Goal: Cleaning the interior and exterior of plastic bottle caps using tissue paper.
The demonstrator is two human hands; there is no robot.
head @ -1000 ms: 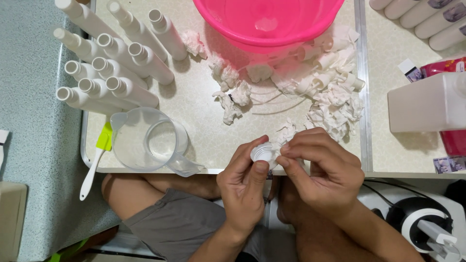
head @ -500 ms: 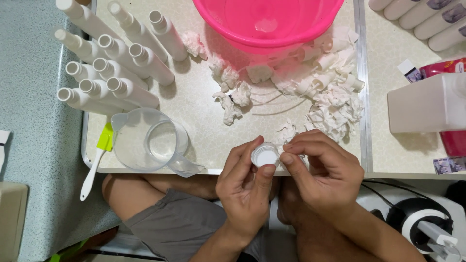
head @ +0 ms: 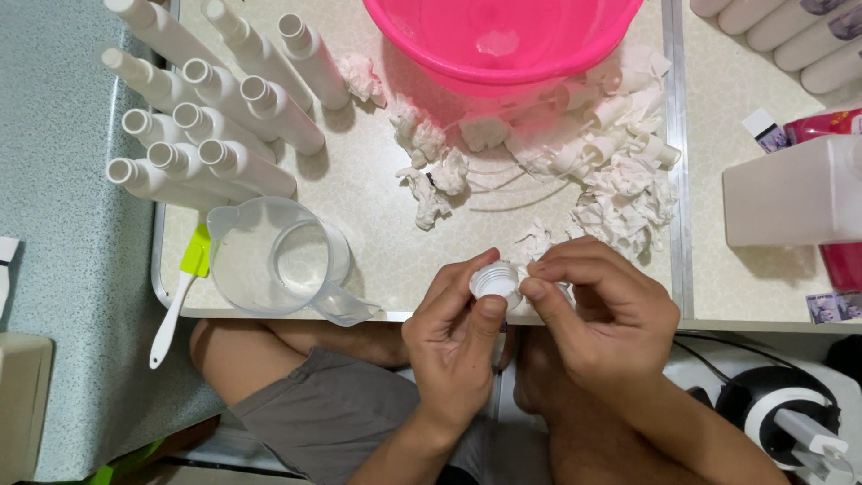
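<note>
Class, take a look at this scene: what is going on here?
A seated person holds a small white threaded cap between both hands at the near edge of a table. The left hand grips it with thumb and fingers; the right hand pinches at its side. On the table stand white open-necked bottles, a clear measuring jug, a pink basin and crumpled tissues.

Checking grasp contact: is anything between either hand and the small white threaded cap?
Nothing visible. The left hand pinches the white threaded cap with thumb and fingers directly on it. The right hand's fingertips meet its right side, where crumpled white tissue lies close; whether tissue is pressed between them cannot be told.
</note>
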